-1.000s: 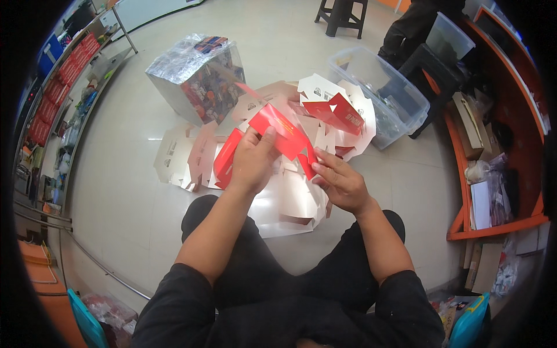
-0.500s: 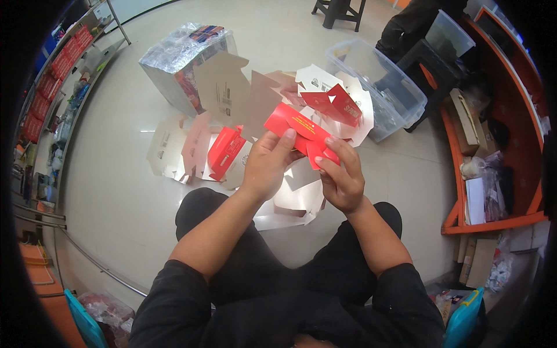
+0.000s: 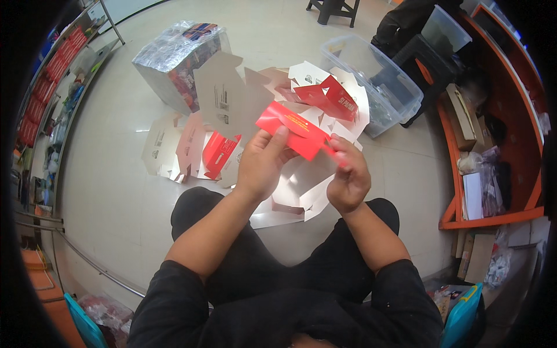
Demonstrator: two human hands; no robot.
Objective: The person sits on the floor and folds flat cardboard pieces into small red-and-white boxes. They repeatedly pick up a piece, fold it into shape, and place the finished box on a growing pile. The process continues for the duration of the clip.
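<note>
A small folded red cardboard piece (image 3: 295,129) with yellow print is held out in front of me, above a heap of boxes. My left hand (image 3: 264,165) grips its lower left side, thumb on top and fingers underneath. At the other end, my right hand (image 3: 350,180) pinches a narrow flap, which is smeared by motion. Beneath and beyond lie unfolded white-and-red cardboard boxes (image 3: 223,95). One red panel (image 3: 328,98) with white lettering faces up behind the piece in my hands. Another red-sided box (image 3: 219,153) rests to the left.
A plastic-wrapped package (image 3: 180,66) stands at the far left of the heap. Behind it on the right are a clear plastic tub (image 3: 377,87), a black stool (image 3: 426,66) and a person's dark-clothed leg (image 3: 400,26). Orange shelving (image 3: 493,219) borders the right; stocked shelves (image 3: 69,87) line the left.
The flap at the right end has swung outward with my right hand, which has moved slightly right and down. My left hand keeps its hold, shifted slightly left.
</note>
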